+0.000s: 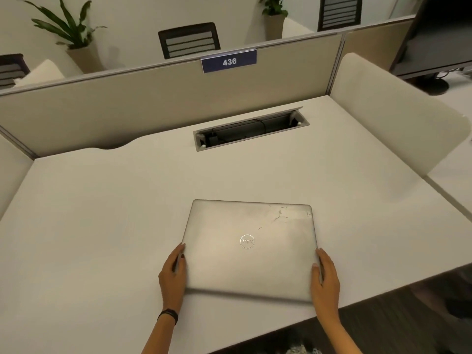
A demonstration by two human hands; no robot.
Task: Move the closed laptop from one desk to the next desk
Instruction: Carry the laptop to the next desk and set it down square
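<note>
White counter (102, 213), partition far, cable tray open | closed laptop (249, 249) near edge | left hand (172, 274), right hand (325, 279) grip its sides

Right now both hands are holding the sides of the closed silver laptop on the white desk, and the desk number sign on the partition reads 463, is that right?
Not quite. In the head view the blue number sign reads 436, not 463. The rest holds: the left hand and right hand hold the sides of the closed silver laptop on the white desk.
</note>
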